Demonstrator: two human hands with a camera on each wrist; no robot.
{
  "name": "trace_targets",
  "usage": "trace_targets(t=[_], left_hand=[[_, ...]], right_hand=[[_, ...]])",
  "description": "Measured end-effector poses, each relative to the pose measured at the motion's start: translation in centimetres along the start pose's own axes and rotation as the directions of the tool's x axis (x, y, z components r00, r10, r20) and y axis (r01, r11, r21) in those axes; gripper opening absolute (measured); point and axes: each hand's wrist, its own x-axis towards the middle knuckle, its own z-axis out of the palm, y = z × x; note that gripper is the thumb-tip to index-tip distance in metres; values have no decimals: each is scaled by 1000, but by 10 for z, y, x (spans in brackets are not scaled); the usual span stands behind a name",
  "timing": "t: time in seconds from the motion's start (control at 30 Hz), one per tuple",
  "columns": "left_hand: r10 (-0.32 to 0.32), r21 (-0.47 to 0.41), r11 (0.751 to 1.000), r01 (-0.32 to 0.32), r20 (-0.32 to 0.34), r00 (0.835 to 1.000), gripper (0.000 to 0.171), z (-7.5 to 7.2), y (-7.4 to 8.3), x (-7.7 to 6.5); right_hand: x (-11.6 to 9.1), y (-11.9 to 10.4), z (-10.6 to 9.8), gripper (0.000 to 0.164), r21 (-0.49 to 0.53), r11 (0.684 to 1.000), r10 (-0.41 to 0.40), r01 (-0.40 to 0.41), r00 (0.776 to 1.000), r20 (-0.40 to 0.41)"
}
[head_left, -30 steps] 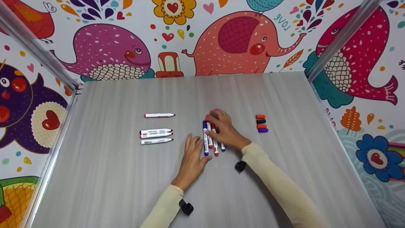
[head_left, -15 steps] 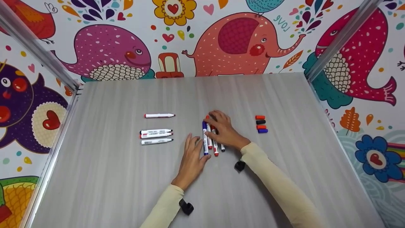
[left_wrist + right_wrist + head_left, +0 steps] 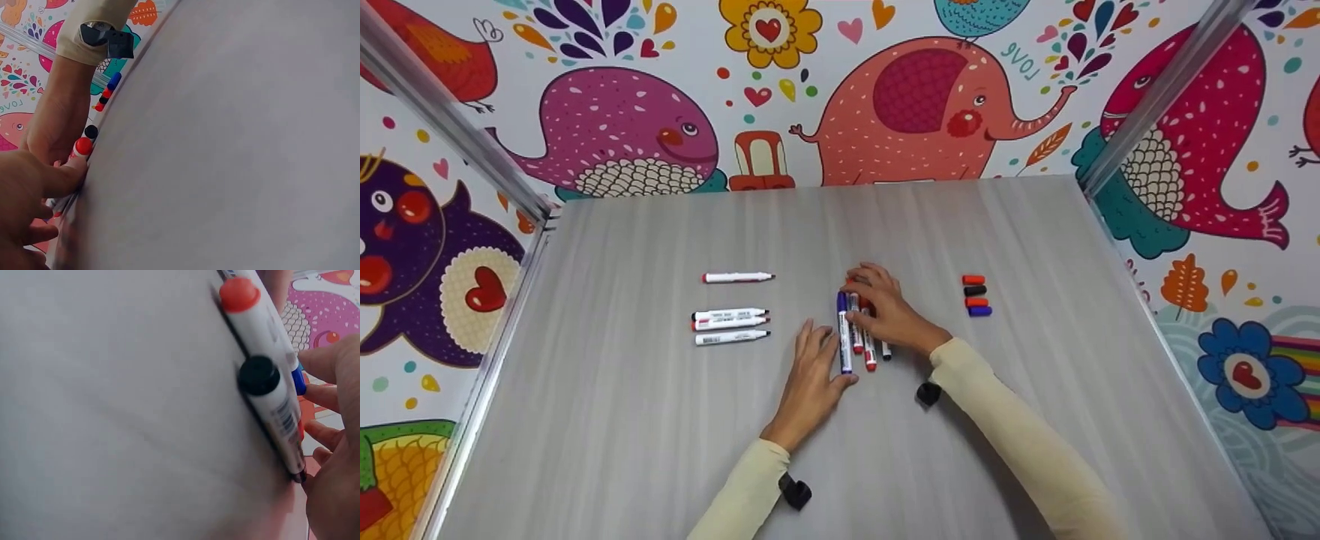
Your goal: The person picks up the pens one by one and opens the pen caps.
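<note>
Several capped markers lie side by side between my hands in the head view: a blue marker (image 3: 844, 337) at the left, red markers (image 3: 870, 351) in the middle and a black one (image 3: 886, 351) at the right. My left hand (image 3: 808, 379) rests beside the blue marker, its fingers extended and its thumb by the marker's near end. My right hand (image 3: 896, 311) lies over the group's far ends, fingers bent, thumb across the markers. In the right wrist view, a black marker (image 3: 273, 410) and a red-ended one (image 3: 247, 315) show, with fingertips at the far ends.
At the left lie several uncapped white markers (image 3: 733, 337), one (image 3: 739, 277) set apart behind the others. A short column of loose caps, with a blue cap (image 3: 979, 311) nearest, lies at the right. Patterned walls border the table (image 3: 622, 420).
The blue marker has slid slightly toward the near side, by the left thumb. Both hands stay almost in place, and the head view has tilted a little.
</note>
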Motion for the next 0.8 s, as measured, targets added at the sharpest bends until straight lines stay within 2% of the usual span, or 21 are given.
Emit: trace_targets(t=[0.17,0.37,0.53,0.63,0.7,0.8], left_hand=[[-30,-41,999,32,55,998,83,-12,0,-2],[-65,-108,991,81,148,987,98,-26,-1,-2],[-47,-167,983,82,203,978,102,-35,1,-2],[-30,-226,970,89,251,968,105,-40,4,-1],[-16,-301,947,110,300,954,104,-44,6,-1],[14,-476,859,190,392,920,97,-50,8,1]], right_hand=[[-3,-9,-4,36,86,996,-23,27,999,-42],[-9,-20,-11,33,237,971,-22,32,999,-45],[-16,-28,-14,33,285,958,38,-25,998,-40],[-19,-32,-16,33,328,944,50,-31,998,-48],[-21,-34,-18,32,366,930,48,-23,997,-58],[-23,-37,-19,26,411,911,45,-12,996,-71]])
